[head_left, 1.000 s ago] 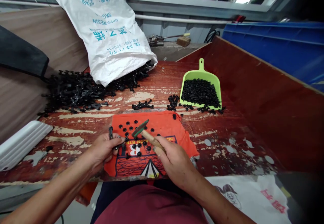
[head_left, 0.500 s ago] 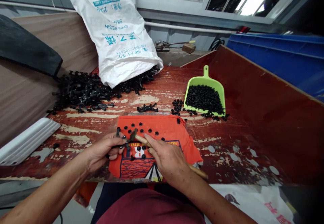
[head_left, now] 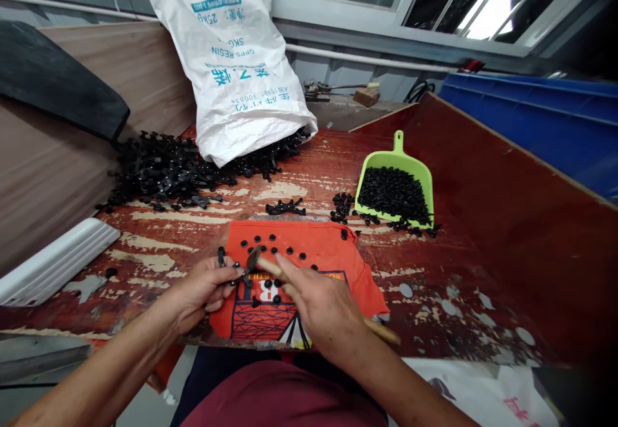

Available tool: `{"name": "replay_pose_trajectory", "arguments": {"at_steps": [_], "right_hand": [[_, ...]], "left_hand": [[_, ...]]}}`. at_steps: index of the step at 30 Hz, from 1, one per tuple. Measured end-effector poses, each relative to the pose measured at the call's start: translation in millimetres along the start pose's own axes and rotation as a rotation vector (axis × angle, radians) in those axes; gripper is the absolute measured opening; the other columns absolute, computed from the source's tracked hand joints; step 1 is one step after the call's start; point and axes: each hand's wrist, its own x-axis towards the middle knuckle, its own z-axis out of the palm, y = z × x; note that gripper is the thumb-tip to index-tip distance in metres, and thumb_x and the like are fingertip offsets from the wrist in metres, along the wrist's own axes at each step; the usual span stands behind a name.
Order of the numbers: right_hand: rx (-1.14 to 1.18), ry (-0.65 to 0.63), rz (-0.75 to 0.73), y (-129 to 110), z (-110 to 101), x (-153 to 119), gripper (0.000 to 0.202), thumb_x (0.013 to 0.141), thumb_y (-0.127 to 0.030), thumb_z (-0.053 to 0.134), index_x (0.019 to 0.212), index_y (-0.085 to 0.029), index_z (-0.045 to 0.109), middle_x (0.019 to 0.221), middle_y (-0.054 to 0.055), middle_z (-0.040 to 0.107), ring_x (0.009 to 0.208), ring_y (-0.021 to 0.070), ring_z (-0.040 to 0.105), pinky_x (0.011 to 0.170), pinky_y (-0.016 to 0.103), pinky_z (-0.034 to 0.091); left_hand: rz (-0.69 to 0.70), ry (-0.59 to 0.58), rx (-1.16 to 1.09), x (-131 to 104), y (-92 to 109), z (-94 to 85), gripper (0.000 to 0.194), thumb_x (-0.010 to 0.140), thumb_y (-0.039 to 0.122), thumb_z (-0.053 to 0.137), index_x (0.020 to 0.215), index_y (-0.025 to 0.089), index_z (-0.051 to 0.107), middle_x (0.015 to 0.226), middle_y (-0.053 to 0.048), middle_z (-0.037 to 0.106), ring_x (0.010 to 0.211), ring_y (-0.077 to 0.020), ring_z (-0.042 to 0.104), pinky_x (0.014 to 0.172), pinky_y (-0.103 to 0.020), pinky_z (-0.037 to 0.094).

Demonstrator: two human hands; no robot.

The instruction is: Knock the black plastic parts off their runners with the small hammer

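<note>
My right hand (head_left: pixel 321 301) is closed around the wooden handle of a small hammer (head_left: pixel 381 332); the dark metal head points left. My left hand (head_left: pixel 210 288) pinches a black plastic piece with knobbed ends (head_left: pixel 221 256), partly hidden by the fingers. The hammer's head is right beside that piece, and I cannot tell whether they touch. Under both hands lies an orange printed cloth (head_left: pixel 357 272). Several small round black plastic parts (head_left: pixel 290 250) are scattered on it.
A white sack (head_left: pixel 251 85) spills a heap of black plastic pieces (head_left: pixel 159 169) at the back left. A green dustpan (head_left: pixel 398 145) full of small black parts stands right. A white slatted plastic piece (head_left: pixel 62 259) lies left. Wooden boards (head_left: pixel 506 189) and a blue crate (head_left: pixel 531 111) border the right.
The whole view has shifted slightly as the head moved. Both hands stay over the cloth with the same hold, and the hammer head has tilted a little beside the black piece.
</note>
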Motion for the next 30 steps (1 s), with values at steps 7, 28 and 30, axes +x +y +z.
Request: {"name": "replay_pose_trajectory", "arguments": {"at_steps": [7, 28, 30], "right_hand": [[0.051, 0.103, -0.009, -1.3, -5.7, -0.3, 0.055, 0.100, -0.021, 0.042, 0.155, -0.028, 0.035, 0.115, 0.009, 0.073, 0.097, 0.0241, 0.070, 0.088, 0.038, 0.055], [0.184, 0.119, 0.034, 5.3, -32.8, -11.6, 0.053, 0.102, -0.022, 0.041, 0.154, -0.030, 0.036, 0.134, 0.003, 0.066, 0.112, 0.0219, 0.068, 0.098, 0.038, 0.053], [0.163, 0.108, 0.058, 9.4, -37.6, -14.5, 0.051, 0.101, -0.022, 0.042, 0.151, -0.032, 0.041, 0.136, 0.002, 0.065, 0.116, 0.0227, 0.067, 0.099, 0.039, 0.053]], "left_hand": [[0.004, -0.024, 0.008, 3.1, -5.6, -4.0, 0.039, 0.064, 0.039, 0.082, 0.073, 0.020, 0.049, 0.042, 0.007, 0.051, 0.030, 0.0000, 0.018, 0.034, -0.015, 0.008], [0.197, -0.012, -0.155, -5.2, 31.2, -10.7, 0.036, 0.062, 0.030, 0.088, 0.068, 0.013, 0.057, 0.054, 0.004, 0.057, 0.037, 0.0020, 0.024, 0.036, -0.013, 0.021], [0.234, -0.001, -0.157, 1.4, 41.3, -13.4, 0.034, 0.060, 0.026, 0.089, 0.066, 0.012, 0.059, 0.048, 0.008, 0.049, 0.037, 0.0017, 0.022, 0.036, -0.013, 0.021]]}}
